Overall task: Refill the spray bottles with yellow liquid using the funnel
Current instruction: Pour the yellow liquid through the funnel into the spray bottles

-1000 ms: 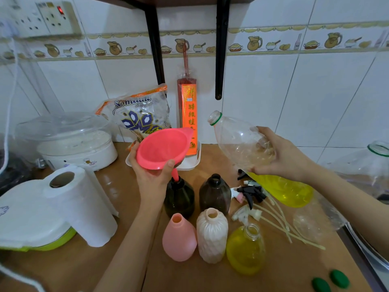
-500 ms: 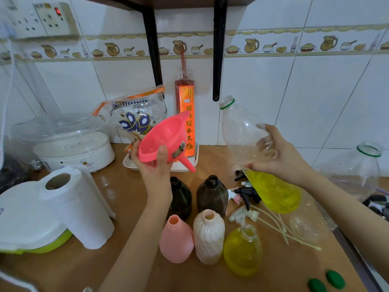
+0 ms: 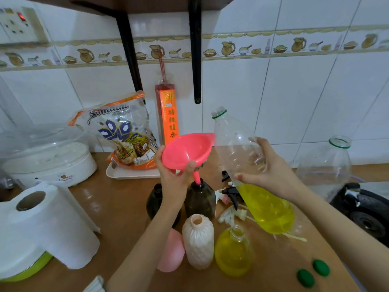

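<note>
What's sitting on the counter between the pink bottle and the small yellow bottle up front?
In the head view, an uncapped white ribbed bottle stands between the pink bottle and the yellow bottle.

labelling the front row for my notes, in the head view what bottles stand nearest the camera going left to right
pink bottle → white ribbed bottle → round bottle of yellow liquid, then two green caps further right

A glossy pink plastic funnel (image 3: 187, 151) and a clear plastic bottle (image 3: 242, 157) gleam above a smooth, wood-look worktop (image 3: 117, 207). Behind stand shiny white glazed wall tiles (image 3: 294, 98) and a soft matt paper towel roll (image 3: 52, 226).
</note>
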